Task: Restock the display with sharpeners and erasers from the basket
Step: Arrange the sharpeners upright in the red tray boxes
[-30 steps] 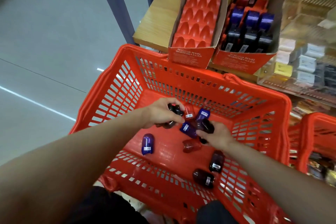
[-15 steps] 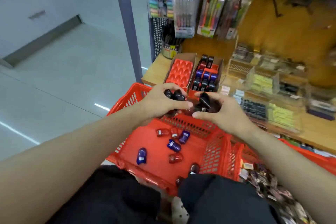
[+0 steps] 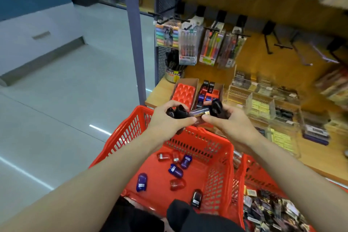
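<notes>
My left hand (image 3: pixel 167 120) and my right hand (image 3: pixel 229 124) are raised together above the far rim of the red basket (image 3: pixel 219 165). Each is shut on dark sharpeners (image 3: pixel 178 113), and one more sharpener (image 3: pixel 199 112) bridges the two hands. Several blue, red and black sharpeners (image 3: pixel 176 170) lie loose on the basket floor below. On the wooden shelf just beyond my hands stand two red display boxes: the left one (image 3: pixel 183 93) shows empty red slots, the right one (image 3: pixel 208 92) is partly filled with blue and black sharpeners.
Clear acrylic bins of erasers (image 3: pixel 263 109) line the shelf to the right. Pen packs (image 3: pixel 190 47) hang on hooks above. A grey post (image 3: pixel 134 43) rises left of the shelf. A second red basket (image 3: pixel 259 181) of small packets sits at my right.
Both hands lifted handfuls of sharpeners out of the basket and up toward the display boxes. My view tilted up from the basket to the shelf.
</notes>
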